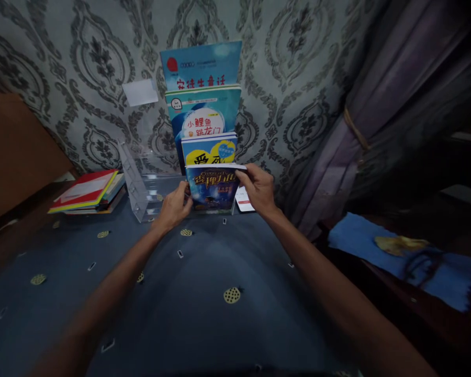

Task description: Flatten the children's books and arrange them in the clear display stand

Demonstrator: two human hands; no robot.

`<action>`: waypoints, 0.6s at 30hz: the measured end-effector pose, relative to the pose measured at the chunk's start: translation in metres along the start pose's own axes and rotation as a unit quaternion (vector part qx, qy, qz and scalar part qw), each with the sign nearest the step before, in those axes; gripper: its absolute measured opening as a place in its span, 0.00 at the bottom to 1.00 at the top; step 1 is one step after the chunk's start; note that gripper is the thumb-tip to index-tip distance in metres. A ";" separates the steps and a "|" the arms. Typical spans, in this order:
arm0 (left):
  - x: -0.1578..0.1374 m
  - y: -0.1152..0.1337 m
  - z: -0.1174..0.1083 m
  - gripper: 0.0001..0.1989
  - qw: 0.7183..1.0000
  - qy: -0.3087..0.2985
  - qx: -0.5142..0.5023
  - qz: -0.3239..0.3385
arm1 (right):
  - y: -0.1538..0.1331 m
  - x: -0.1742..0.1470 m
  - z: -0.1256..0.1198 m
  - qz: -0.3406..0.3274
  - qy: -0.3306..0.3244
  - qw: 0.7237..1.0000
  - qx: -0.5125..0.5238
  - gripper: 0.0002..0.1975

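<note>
A dark blue book with gold lettering stands upright at the front of a clear acrylic tiered rack. My right hand pinches its upper right corner, thumb on the cover. At the book's left edge, my left hand has its fingers curled against the side. Behind it, rising in steps, are a blue and yellow book, a teal book and a taller light blue book. The book's bottom edge meets the rack's lowest tier.
Several books and folders lie stacked, a red folder on top, left of the rack. A white phone-like object shows behind my right hand. A blue cloth lies at the right, near a tied curtain. Patterned tablecloth covers the table.
</note>
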State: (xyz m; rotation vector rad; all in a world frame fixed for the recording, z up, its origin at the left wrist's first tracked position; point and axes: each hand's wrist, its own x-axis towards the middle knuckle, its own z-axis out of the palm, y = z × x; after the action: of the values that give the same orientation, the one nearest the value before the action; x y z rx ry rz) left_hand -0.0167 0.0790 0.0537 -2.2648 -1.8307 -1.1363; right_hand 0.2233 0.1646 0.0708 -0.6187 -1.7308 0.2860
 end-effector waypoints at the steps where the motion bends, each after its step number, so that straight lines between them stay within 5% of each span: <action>1: -0.001 0.000 0.003 0.10 1.000 -0.002 0.005 -0.011 | 0.002 -0.002 0.002 -0.001 -0.012 1.000 -0.002 0.13; 11: -0.009 0.002 0.018 0.11 0.996 0.006 0.070 -0.061 | 0.009 -0.010 0.011 0.031 -0.035 0.999 -0.017 0.13; 18: -0.008 0.008 0.020 0.13 0.992 0.003 0.075 -0.103 | 0.008 -0.024 0.023 0.099 0.044 0.994 -0.021 0.12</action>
State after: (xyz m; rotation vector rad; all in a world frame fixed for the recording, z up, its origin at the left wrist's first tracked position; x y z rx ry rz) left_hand 0.0002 0.0785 0.0383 -2.0286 -2.1080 -0.9882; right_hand 0.2070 0.1611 0.0409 -0.8245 -1.5965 0.3566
